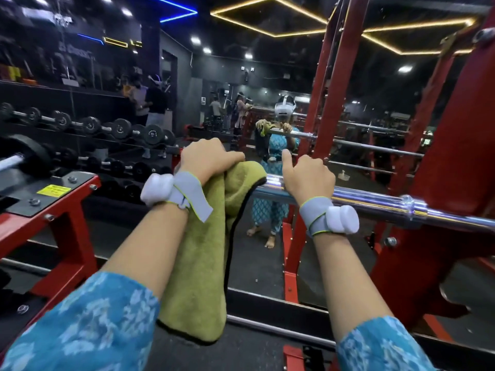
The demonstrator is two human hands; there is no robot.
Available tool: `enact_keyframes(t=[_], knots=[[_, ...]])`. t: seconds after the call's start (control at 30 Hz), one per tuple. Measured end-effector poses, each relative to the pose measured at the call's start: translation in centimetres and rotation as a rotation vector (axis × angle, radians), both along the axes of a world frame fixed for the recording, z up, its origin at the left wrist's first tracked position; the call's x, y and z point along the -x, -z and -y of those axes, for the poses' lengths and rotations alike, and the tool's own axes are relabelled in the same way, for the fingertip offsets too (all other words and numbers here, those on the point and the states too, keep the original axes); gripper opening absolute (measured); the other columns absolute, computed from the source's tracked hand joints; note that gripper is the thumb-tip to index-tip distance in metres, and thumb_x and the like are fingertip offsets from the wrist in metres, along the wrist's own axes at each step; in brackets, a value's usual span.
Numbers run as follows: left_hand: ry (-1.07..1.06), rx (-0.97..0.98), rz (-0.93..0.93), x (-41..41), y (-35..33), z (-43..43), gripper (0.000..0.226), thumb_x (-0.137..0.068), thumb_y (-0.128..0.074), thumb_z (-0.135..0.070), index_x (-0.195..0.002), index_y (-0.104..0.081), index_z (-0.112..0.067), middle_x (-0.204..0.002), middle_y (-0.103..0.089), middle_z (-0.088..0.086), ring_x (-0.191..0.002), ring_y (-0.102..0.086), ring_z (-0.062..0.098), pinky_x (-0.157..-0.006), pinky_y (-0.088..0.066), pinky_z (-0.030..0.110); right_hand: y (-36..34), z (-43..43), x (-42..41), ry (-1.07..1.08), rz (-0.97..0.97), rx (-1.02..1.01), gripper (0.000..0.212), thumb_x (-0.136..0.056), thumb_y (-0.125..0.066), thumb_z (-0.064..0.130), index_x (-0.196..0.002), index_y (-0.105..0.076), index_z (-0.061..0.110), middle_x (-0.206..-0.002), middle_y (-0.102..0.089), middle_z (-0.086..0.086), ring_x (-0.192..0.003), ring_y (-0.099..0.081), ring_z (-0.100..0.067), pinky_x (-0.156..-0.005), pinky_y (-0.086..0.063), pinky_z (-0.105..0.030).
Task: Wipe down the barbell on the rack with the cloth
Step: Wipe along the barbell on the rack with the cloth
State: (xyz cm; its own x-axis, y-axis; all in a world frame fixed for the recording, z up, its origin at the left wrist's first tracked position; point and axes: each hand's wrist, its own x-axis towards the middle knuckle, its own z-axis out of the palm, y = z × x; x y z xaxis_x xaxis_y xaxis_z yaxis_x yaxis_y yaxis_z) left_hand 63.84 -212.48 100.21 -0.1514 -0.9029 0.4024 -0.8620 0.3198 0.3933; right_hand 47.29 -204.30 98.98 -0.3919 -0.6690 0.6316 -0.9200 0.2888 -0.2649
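Observation:
A chrome barbell point(375, 203) lies across the red rack point(442, 162) and runs from the centre to the right edge. A green cloth point(198, 263) is draped over the bar's left part and hangs down long. My left hand point(206, 159) grips the cloth on top of the bar. My right hand point(308, 178) holds the bare bar just to the right of the cloth, fingers curled over it and thumb raised. The bar under the cloth is hidden.
A mirror ahead reflects me and the bar. Dumbbells point(117, 129) fill a rack at the left. A red frame with a black plate point(48, 194) stands at the lower left, and red uprights crowd the right. Other people point(150, 103) stand far back.

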Motion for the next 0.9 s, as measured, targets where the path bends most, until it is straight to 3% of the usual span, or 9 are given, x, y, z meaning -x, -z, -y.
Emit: enact_keyframes(t=[0.13, 0.2, 0.3, 0.37, 0.47, 0.53, 0.67, 0.77, 0.9], knots=[[-0.182, 0.486, 0.082, 1.7, 4.0, -2.7, 0.060, -0.081, -0.034, -0.058, -0.085, -0.073, -0.014, -0.093, -0.061, 0.016, -0.088, -0.055, 0.034, -0.077, -0.039, 0.039, 0.2, 0.2, 0.0, 0.005, -0.015, -0.015, 0.060, -0.101, -0.024, 0.049, -0.100, -0.061, 0.002, -0.102, -0.062, -0.019, -0.094, -0.059, -0.037, -0.066, -0.031, -0.034], [-0.164, 0.592, 0.073, 2.6, 4.9, -3.6, 0.066, -0.079, -0.029, -0.061, -0.075, -0.071, -0.011, -0.086, -0.059, 0.018, -0.080, -0.054, 0.033, -0.074, -0.039, 0.040, 0.3, 0.3, 0.0, 0.005, -0.018, -0.019, 0.058, -0.101, -0.025, 0.048, -0.099, -0.061, 0.002, -0.099, -0.063, -0.018, -0.091, -0.059, -0.036, -0.065, -0.031, -0.033], [-0.124, 0.501, 0.189, 3.9, 3.9, -4.2, 0.077, -0.080, -0.020, -0.072, -0.083, -0.071, -0.015, -0.093, -0.059, 0.015, -0.088, -0.052, 0.032, -0.078, -0.036, 0.041, 0.1, 0.3, 0.1, 0.001, -0.018, -0.031, 0.056, -0.100, -0.028, 0.048, -0.101, -0.061, 0.002, -0.100, -0.063, -0.017, -0.092, -0.059, -0.036, -0.065, -0.031, -0.033], [-0.092, 0.392, 0.230, 4.1, 2.4, -3.6, 0.076, -0.078, -0.025, -0.079, -0.084, -0.069, -0.017, -0.098, -0.061, 0.012, -0.096, -0.053, 0.032, -0.083, -0.036, 0.041, 0.0, 0.3, 0.0, -0.006, -0.011, -0.038, 0.053, -0.100, -0.030, 0.046, -0.099, -0.061, 0.003, -0.098, -0.062, -0.016, -0.088, -0.058, -0.035, -0.064, -0.031, -0.032], [0.012, 0.262, 0.208, 4.0, 0.8, -1.8, 0.066, -0.074, -0.037, -0.081, -0.070, -0.054, -0.018, -0.093, -0.066, 0.010, -0.093, -0.060, 0.030, -0.080, -0.041, 0.035, 0.0, 0.0, 0.1, 0.006, -0.011, -0.030, 0.046, -0.099, -0.033, 0.044, -0.088, -0.056, 0.006, -0.087, -0.057, -0.013, -0.072, -0.045, -0.029, -0.063, -0.029, -0.032], [0.052, 0.168, 0.206, 3.4, 0.0, -1.0, 0.067, -0.072, -0.039, -0.083, -0.075, -0.056, -0.018, -0.098, -0.066, 0.010, -0.095, -0.061, 0.029, -0.077, -0.041, 0.033, 0.1, -0.1, 0.1, 0.006, -0.003, -0.019, 0.042, -0.099, -0.035, 0.043, -0.084, -0.052, 0.008, -0.087, -0.057, -0.013, -0.071, -0.041, -0.027, -0.062, -0.029, -0.032], [0.042, 0.069, 0.146, 1.7, -0.3, 0.1, 0.070, -0.069, -0.044, -0.083, -0.083, -0.060, -0.017, -0.106, -0.065, 0.011, -0.101, -0.059, 0.030, -0.079, -0.041, 0.034, 0.2, -0.1, 0.0, 0.002, -0.009, -0.021, 0.045, -0.098, -0.035, 0.042, -0.095, -0.060, 0.004, -0.094, -0.061, -0.015, -0.076, -0.049, -0.030, -0.063, -0.029, -0.031], [-0.062, 0.146, 0.042, 1.0, 0.8, 0.0, 0.067, -0.070, -0.046, -0.079, -0.093, -0.070, -0.021, -0.103, -0.065, 0.008, -0.101, -0.059, 0.030, -0.080, -0.043, 0.034, 0.2, -0.2, 0.0, -0.003, -0.002, -0.014, 0.046, -0.097, -0.036, 0.041, -0.100, -0.062, 0.003, -0.096, -0.063, -0.015, -0.089, -0.059, -0.034, -0.064, -0.031, -0.031], [-0.200, 0.463, -0.098, 1.5, 4.4, -1.9, 0.066, -0.075, -0.039, -0.071, -0.087, -0.073, -0.016, -0.099, -0.059, 0.015, -0.093, -0.053, 0.036, -0.073, -0.040, 0.038, 0.3, -0.2, -0.2, 0.002, 0.004, -0.015, 0.040, -0.097, -0.035, 0.040, -0.084, -0.055, 0.008, -0.076, -0.050, -0.010, -0.076, -0.053, -0.031, -0.061, -0.031, -0.030]])
